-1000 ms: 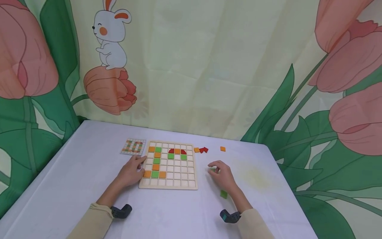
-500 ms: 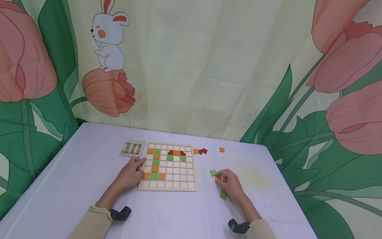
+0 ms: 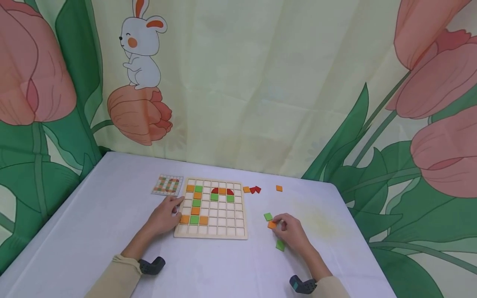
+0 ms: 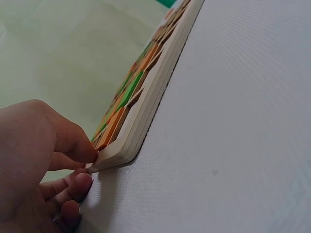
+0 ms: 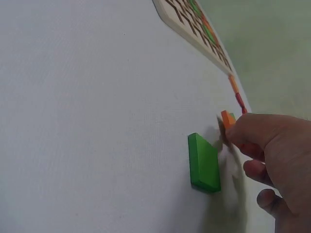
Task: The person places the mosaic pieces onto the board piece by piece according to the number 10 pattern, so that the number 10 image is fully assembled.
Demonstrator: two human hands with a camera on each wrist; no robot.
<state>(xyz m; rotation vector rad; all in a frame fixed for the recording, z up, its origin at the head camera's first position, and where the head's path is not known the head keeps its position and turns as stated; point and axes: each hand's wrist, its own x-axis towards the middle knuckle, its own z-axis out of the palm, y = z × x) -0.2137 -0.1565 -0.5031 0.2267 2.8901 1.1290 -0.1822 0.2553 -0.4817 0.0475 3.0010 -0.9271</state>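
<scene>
Orange tile [image 3: 271, 225] pinched in R hand [image 3: 293, 233], by green tile [image 3: 268, 216] on table [image 3: 223, 269], R of wooden board [image 3: 222, 214]; lifted or not, hard to tell. L hand [image 3: 163, 216], fingers relaxed, touches board's L edge. Fingertip-only hold prob. risks a slip; low sweep could nudge green tile.

Your white worktop [image 3: 223, 269] is carrying a gridded board [image 3: 226, 214] beside a patterned card [image 3: 167, 185]; green tiles [image 3: 280, 246], orange tiles [image 3: 279, 188] and red pieces [image 3: 257, 189] are lying to the board's right.
</scene>
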